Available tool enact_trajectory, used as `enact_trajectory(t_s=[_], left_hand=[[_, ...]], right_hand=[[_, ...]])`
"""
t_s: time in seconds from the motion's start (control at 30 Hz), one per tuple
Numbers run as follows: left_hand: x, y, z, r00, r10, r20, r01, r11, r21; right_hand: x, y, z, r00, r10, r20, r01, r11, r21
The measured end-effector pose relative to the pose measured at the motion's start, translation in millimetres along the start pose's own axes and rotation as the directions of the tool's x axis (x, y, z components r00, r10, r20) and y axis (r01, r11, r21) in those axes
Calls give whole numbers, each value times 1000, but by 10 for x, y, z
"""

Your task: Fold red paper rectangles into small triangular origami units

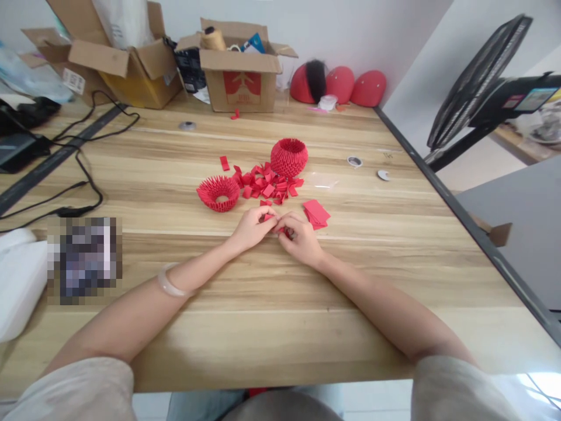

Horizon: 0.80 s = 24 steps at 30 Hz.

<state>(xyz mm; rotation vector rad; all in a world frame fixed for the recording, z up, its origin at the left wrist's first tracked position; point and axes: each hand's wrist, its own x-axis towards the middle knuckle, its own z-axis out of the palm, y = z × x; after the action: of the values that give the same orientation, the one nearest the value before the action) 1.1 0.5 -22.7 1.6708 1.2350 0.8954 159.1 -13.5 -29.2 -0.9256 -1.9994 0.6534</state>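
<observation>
My left hand [255,227] and my right hand [298,235] meet at the middle of the table, fingertips pinched close together. Small red paper shows between the fingers of both hands; its exact fold is hidden. Just beyond them lies a loose heap of folded red paper pieces [268,186]. To the left of the heap sits a shallow red bowl of folded paper [219,194] with a spiky rim. A rounder red folded-paper vase [289,158] stands behind the heap. Right of my right hand is a small stack of flat red paper slips [316,213].
Open cardboard boxes [241,85] and red rounded objects [339,85] line the wall. Black cables [90,187] run along the left side. Tape rolls [355,161] lie at right, near a black fan [480,82] beyond the table's edge.
</observation>
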Motion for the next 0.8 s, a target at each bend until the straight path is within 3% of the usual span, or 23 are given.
enact_trajectory(t_s=[0.8], left_hand=[[2,41,-10,1000,-6,16,5,1000,17]], right_hand=[[0,-8,-2,1000,17,7,-17,1000,2]])
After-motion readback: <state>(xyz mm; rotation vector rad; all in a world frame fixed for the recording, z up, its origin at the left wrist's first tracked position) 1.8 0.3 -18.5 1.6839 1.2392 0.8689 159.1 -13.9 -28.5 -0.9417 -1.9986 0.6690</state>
